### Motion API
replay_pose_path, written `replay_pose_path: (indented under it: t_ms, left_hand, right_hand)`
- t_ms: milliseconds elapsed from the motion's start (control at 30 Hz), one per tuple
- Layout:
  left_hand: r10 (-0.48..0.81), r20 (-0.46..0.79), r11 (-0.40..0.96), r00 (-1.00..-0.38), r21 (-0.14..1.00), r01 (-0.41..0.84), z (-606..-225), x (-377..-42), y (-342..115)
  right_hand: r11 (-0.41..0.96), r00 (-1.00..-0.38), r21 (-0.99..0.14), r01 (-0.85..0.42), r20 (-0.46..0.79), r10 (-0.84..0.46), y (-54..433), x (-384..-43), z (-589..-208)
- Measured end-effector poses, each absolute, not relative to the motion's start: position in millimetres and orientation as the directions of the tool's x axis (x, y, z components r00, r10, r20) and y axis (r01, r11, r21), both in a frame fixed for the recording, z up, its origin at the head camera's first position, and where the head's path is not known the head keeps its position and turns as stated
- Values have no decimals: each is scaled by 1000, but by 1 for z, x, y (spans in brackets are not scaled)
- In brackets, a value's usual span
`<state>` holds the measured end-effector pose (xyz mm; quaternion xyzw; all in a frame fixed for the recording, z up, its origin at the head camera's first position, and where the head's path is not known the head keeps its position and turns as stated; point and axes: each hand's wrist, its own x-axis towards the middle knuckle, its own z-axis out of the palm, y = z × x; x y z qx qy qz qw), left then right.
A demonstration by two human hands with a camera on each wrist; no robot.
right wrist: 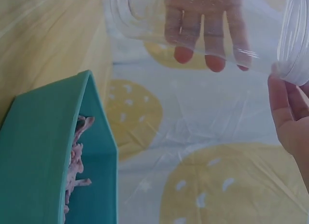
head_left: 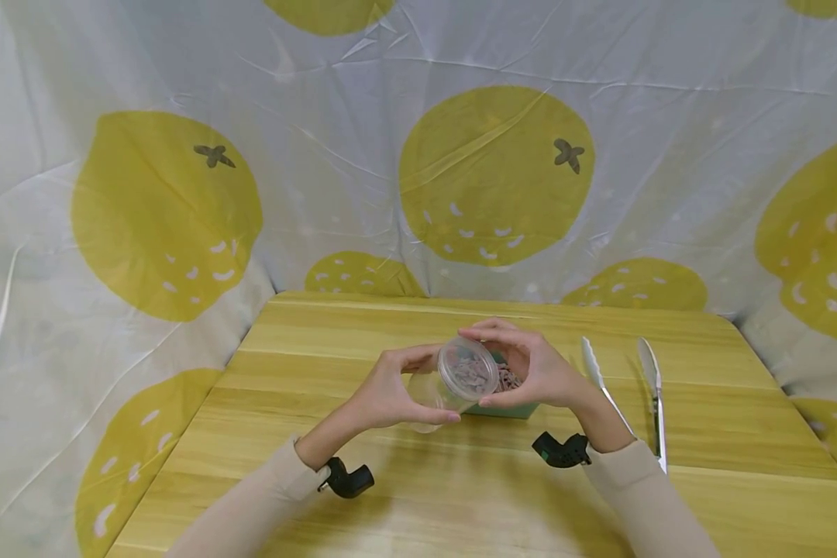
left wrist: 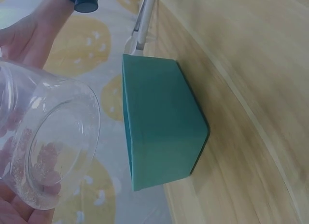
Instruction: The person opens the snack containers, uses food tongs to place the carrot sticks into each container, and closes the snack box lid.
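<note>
Hiding part of the green box, clear jar; tongs rightward

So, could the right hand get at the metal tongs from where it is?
Probably yes, but the right hand would have to let go of the clear jar first. The tongs lie on the table to its right, no object visible between.

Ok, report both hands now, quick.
Left hand: closed round the body of the clear jar.
Right hand: closed on the same jar, at its ringed end.
</note>
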<state>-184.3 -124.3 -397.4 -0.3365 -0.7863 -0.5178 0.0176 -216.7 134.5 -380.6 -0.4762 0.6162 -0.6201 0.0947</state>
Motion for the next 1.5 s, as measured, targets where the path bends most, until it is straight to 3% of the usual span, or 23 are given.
replay_pose_path:
  t_ms: [200,433,567,733,1200,1367,1500]
  left_hand:
    - [512,371,243,-775,803,545,-399,-184,-125]
    - [482,352,265,-802,814,517,-375,-168,-119]
    - [481,363,266,-798,807,527,-392,-180,-121]
    - [494,376,256,-784,799,544,-402,-185,-124]
    - [523,351,238,-776,814,529,-399,-180,-124]
    - [517,377,235,-769,801,551,-401,-182,-123]
    - [489,391,259,-780,789,558,-401,-183,-122]
  right_hand:
    - [-189,-556,-831,-524,501,-663,132,-212,-383]
    - [-95,-627,-783,-614,558,-544,125,-202,-381]
    - [-76,-638,-773,-630,570,-518,120,-199,-383]
    - [-111,-631,-777,-619,577,-519,117,-200,-384]
    - [-245,-538,-830,-502,521,-663,128,-208,-380]
    - [-237,-538,-815,-529,537,-649,129,-207,-382]
    - [-168,-579,-792,-587,556,-596,128,-204,-382]
